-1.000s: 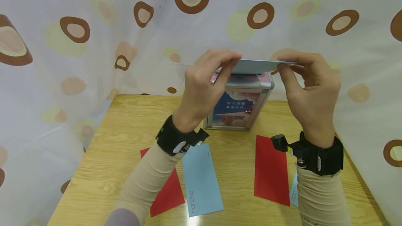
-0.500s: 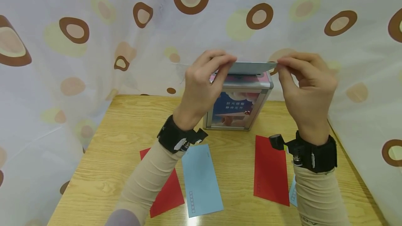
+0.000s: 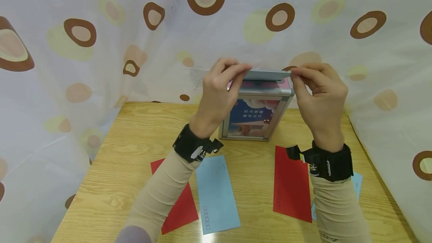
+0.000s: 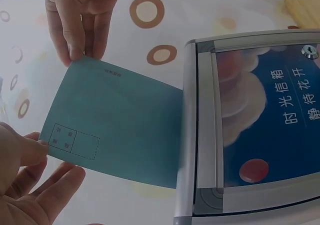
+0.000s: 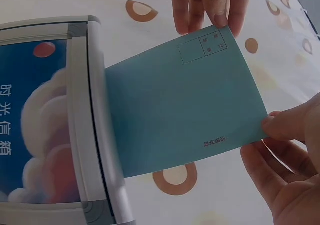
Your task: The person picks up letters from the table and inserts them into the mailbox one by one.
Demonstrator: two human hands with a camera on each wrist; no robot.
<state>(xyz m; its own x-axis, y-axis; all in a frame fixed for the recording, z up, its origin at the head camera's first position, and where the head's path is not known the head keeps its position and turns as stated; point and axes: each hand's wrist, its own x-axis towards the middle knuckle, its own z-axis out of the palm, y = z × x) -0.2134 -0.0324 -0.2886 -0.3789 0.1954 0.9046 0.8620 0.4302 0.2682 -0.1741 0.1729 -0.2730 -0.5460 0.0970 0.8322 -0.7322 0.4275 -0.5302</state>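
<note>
A light blue envelope (image 3: 264, 75) stands on edge over the slot in the top of a silver-framed mailbox (image 3: 251, 117). Its lower part is hidden behind the box's top rim in both wrist views. My left hand (image 3: 219, 89) pinches one upper corner between thumb and fingers. At the opposite corner, my right hand (image 3: 318, 100) pinches the envelope the same way. In the left wrist view the envelope (image 4: 115, 120) shows printed stamp boxes near the left hand (image 4: 35, 180). The mailbox front (image 5: 40, 120) carries a blue picture with clouds and Chinese characters.
On the wooden table (image 3: 135, 130) lie a red envelope (image 3: 180, 209) partly under the left forearm, a light blue envelope (image 3: 217, 194), another red envelope (image 3: 291, 186), and a blue one (image 3: 356, 183) mostly hidden by the right arm. A patterned curtain (image 3: 219, 36) hangs behind.
The envelope has sunk lower at the mailbox slot, with both hands coming down. My right hand has also moved left, toward the box.
</note>
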